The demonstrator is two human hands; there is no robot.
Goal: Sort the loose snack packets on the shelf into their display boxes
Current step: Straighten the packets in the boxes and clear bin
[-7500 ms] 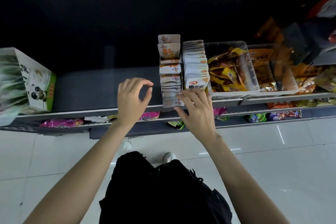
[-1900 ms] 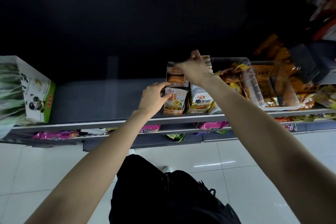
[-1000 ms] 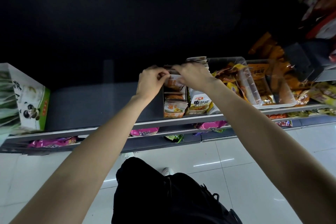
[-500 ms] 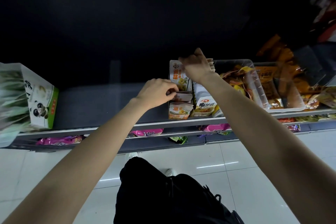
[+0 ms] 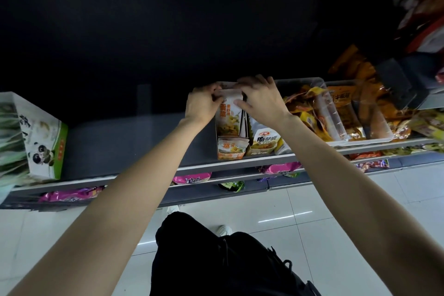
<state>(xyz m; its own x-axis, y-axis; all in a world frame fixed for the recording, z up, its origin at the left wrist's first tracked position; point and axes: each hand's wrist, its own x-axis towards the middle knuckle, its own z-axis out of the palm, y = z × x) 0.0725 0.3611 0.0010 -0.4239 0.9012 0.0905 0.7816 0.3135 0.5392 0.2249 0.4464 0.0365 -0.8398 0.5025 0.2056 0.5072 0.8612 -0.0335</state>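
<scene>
Two narrow display boxes stand side by side on the dark shelf (image 5: 115, 142). In the left box (image 5: 230, 149) an upright stack of white-and-orange snack packets (image 5: 228, 115) leans back. My left hand (image 5: 201, 104) grips the stack's top left corner and my right hand (image 5: 260, 100) grips its top right edge. The right box (image 5: 263, 144) holds white packets with a yellow picture, partly hidden under my right wrist.
Two clear plastic bins (image 5: 336, 113) of orange and yellow packets sit to the right. A white-and-green panda carton (image 5: 38, 137) stands at the far left. Pink packets (image 5: 192, 178) lie on the lower shelf. White tiled floor lies below.
My left hand rose from the lower front packets to the top of the stack. My right hand came forward onto the same stack, which now stands taller between both hands.
</scene>
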